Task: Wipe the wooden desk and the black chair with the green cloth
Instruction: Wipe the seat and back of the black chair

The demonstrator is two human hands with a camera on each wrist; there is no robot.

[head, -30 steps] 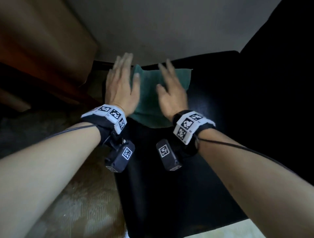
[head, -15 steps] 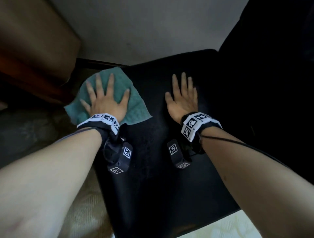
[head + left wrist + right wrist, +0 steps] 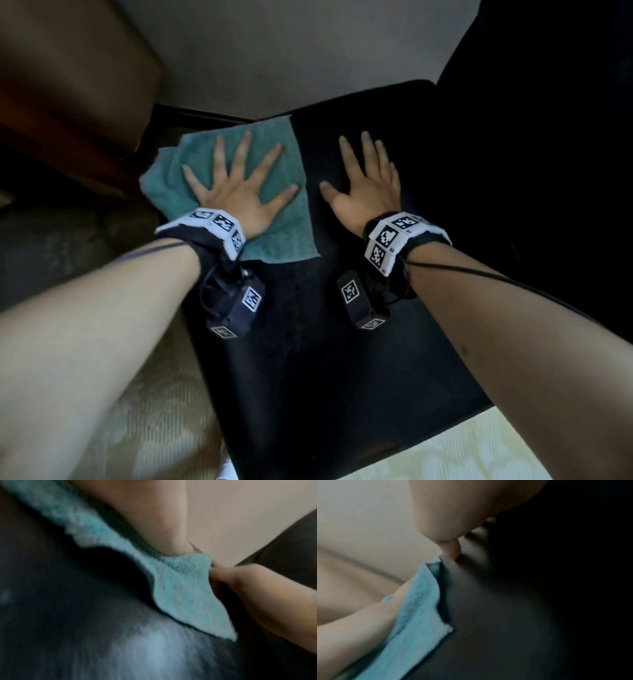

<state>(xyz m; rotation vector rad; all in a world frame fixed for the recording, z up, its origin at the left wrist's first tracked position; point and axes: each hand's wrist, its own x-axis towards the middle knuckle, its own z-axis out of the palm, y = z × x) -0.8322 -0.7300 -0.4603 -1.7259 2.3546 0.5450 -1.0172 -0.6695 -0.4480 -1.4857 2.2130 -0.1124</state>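
Since 0.5 s ago the green cloth [image 3: 236, 164] has slid toward the middle of the black chair [image 3: 308, 342] seat, its right edge now lying just beside the right hand [image 3: 368, 192], and less of it hangs over the seat's left edge. Left hand [image 3: 239, 195] lies flat on the cloth, fingers [image 3: 245, 150] released and spread, pressing it to the seat's far left corner; a rumpled fold bulges past that corner. Right hand rests flat on the bare seat, fingers straight and close together, grasping nothing. Open seat stretches toward the near edge and to the right. A brown wooden bench [image 3: 68, 85] stands close at the left, the chair's dark back rises at the right, and patterned floor [image 3: 154, 411] shows below.
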